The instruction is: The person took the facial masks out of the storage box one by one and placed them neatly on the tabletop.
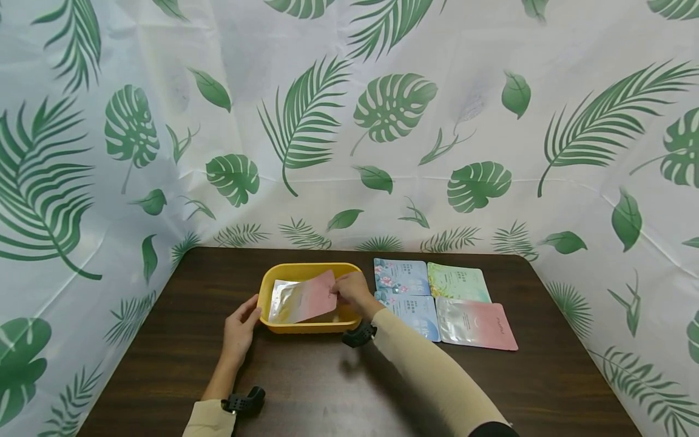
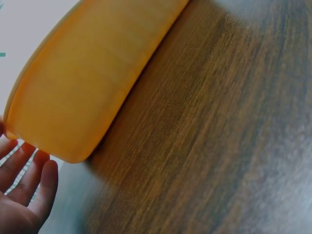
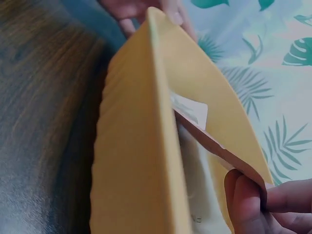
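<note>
Soft shadows, pale glare on tabletop [image 2: 280,200]

We see marks on the held pink packet [image 1: 312,297] and print on the far blue packet [image 1: 401,277], near blue packet [image 1: 413,312], green packet [image 1: 457,282] and flat pink packet [image 1: 476,325], all too small to read.

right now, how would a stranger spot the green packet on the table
On the dark table, look right of the yellow bin. The green packet lies behind a pink packet and beside a blue packet; it alone is green.
</note>
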Demonstrator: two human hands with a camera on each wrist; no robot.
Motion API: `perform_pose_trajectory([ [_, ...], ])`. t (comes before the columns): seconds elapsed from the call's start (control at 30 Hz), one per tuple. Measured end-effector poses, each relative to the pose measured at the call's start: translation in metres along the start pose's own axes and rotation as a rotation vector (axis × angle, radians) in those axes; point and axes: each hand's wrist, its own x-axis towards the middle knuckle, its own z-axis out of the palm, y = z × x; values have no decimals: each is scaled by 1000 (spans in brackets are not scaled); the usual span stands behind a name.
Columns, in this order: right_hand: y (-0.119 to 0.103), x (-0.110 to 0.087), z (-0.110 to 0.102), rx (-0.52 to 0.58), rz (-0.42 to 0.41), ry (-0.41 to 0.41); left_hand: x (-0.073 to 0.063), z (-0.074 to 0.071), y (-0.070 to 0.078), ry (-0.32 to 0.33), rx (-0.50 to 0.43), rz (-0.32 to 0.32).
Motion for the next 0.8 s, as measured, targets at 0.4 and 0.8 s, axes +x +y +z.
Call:
perform_pose_trajectory([
  [0.4,-5,-6,0,-418,-82,-97,1,-1,-1,3,4,5],
  [0.8,3,-2,4,-237,-69,14,-1,-1,1,-12,12,-4],
])
